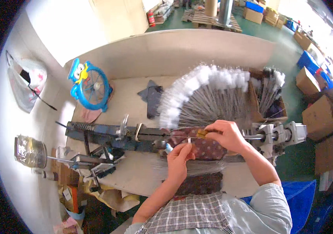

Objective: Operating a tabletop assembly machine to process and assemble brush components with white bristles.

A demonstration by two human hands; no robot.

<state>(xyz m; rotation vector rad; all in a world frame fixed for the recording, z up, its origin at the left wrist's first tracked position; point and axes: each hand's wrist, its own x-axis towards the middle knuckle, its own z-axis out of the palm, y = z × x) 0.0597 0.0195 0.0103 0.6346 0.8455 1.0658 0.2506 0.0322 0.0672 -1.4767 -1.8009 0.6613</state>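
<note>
Both hands (pixel 203 146) on perhaps dotted fabric (pixel 205 147)

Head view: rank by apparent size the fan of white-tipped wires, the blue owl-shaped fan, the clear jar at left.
1. Fan of white-tipped wires, clearly largest, spread across the table.
2. Blue owl-shaped fan.
3. Clear jar, smallest, though it sits near the picture's rim where the lens distorts, so its gap to the owl-shaped fan is unsure.
</note>
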